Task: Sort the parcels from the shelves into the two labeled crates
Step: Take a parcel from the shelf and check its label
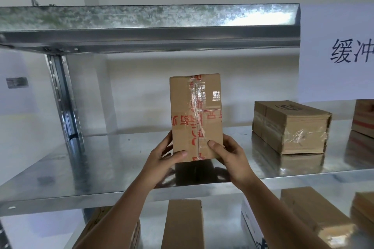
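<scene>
Parcel (196, 116) at the centre of the frame is a tall, narrow cardboard box stood on end, its brown face crossed by red printed tape and a wrinkled strip of clear glossy tape down the seam; it is held just above the middle shelf (85, 168), whose dull galvanised sheet mirrors its dark underside. Both hands are clamped on its lower end: the left hand (162, 159) wraps the lower left corner with the thumb laid across the front, and the right hand (228, 153) cups the lower right edge, thumb pressed beside the seam. This looks like the picking-and-reading step, the box turned face-on, probably to check its marking. No crate is in view, so the next move calls for carrying it away from the rack to whichever crate matches. A squat box (289, 127) bound in crinkled plastic film lies flat on the same shelf at right, beneath a paper sign (334, 52) with black characters. More plain cartons (182, 224) sit on the lower shelf along the bottom of the frame.
</scene>
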Tool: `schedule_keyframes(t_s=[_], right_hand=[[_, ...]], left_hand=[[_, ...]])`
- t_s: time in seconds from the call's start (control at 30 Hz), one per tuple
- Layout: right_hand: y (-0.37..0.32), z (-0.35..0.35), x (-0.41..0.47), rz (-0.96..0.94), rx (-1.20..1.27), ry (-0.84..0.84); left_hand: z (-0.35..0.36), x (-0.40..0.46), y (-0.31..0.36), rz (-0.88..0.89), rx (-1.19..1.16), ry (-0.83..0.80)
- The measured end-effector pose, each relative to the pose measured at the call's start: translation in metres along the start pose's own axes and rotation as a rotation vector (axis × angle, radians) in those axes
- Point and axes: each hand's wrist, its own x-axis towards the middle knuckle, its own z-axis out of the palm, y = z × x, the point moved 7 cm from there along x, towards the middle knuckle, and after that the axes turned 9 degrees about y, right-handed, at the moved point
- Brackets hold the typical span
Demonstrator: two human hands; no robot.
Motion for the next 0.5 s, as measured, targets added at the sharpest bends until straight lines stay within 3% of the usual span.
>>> schedule_keyframes(t_s=[0.23,0.4,0.5], right_hand=[[0.008,-0.006,0.008,0.140,0.056,0.074],[0.013,-0.006,0.009,0.198,0.144,-0.035],[0.012,-0.005,0.010,0.191,0.136,-0.041]], left_hand=[[-0.003,-0.004,0.004,0.020,-0.020,-0.006],[-0.007,-0.005,0.001,-0.033,-0.273,-0.035],[-0.012,-0.003,0.001,-0.039,-0.318,0.039]])
